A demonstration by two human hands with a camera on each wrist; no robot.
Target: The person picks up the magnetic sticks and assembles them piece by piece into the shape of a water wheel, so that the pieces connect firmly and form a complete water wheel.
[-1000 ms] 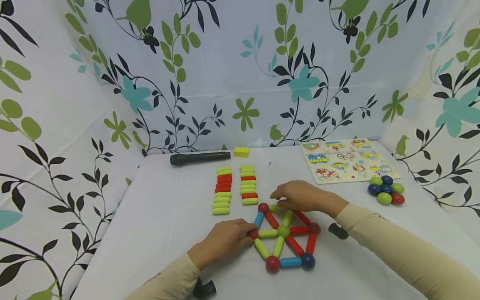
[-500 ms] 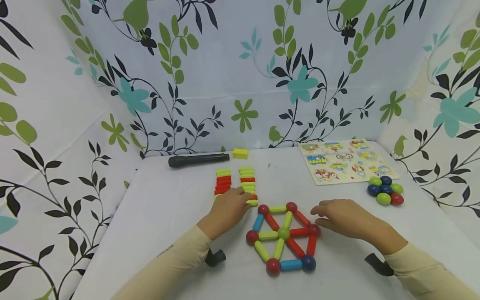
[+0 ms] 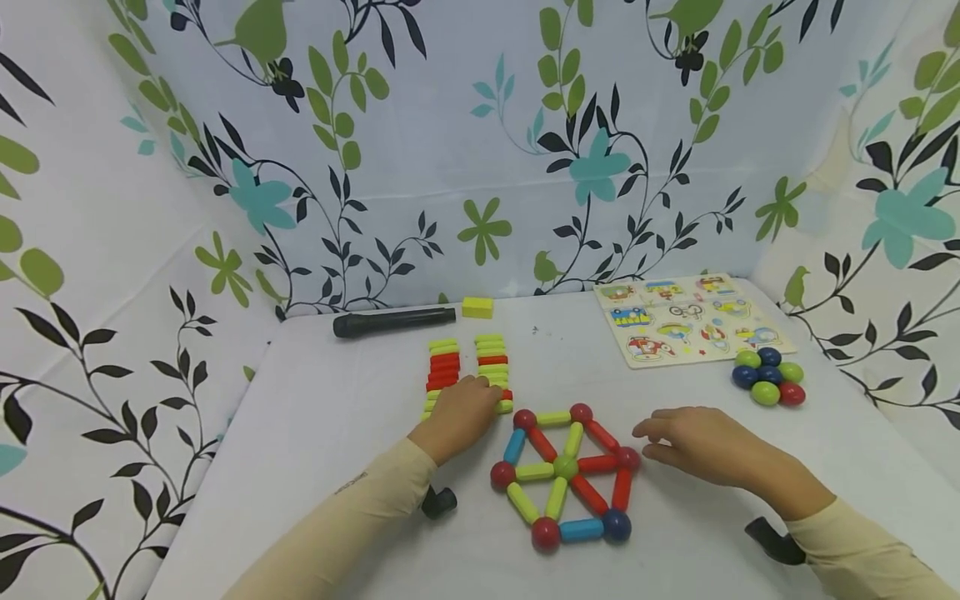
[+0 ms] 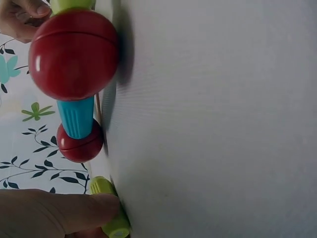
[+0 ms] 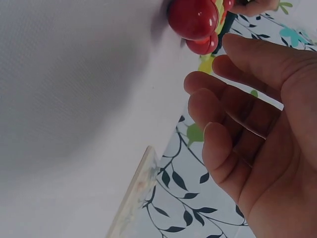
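Note:
A flat wheel of magnetic rods and balls lies on the table, with a green ball [image 3: 566, 467] at its hub and red balls plus one blue ball [image 3: 617, 526] round its rim. My left hand [image 3: 459, 419] is at the near end of two rows of rods, covering part of them. In the left wrist view its thumb lies against a green magnetic rod [image 4: 117, 225], with a fingertip partly visible behind it. Just right of the wheel, my right hand [image 3: 708, 446] hovers with loosely bent fingers, holding nothing, close to a red ball [image 3: 627, 459].
Behind the rods lie a black microphone-shaped object [image 3: 393, 322] and a yellow block [image 3: 477, 307]. A picture puzzle board [image 3: 690, 321] is at the back right, with a cluster of green, blue and red balls [image 3: 768, 376] beside it. Patterned cloth hangs behind the table.
My left hand has left the wheel's left red ball and reached up to the rods. My right hand has withdrawn rightward from the wheel's top, revealing a green rod and a red ball there.

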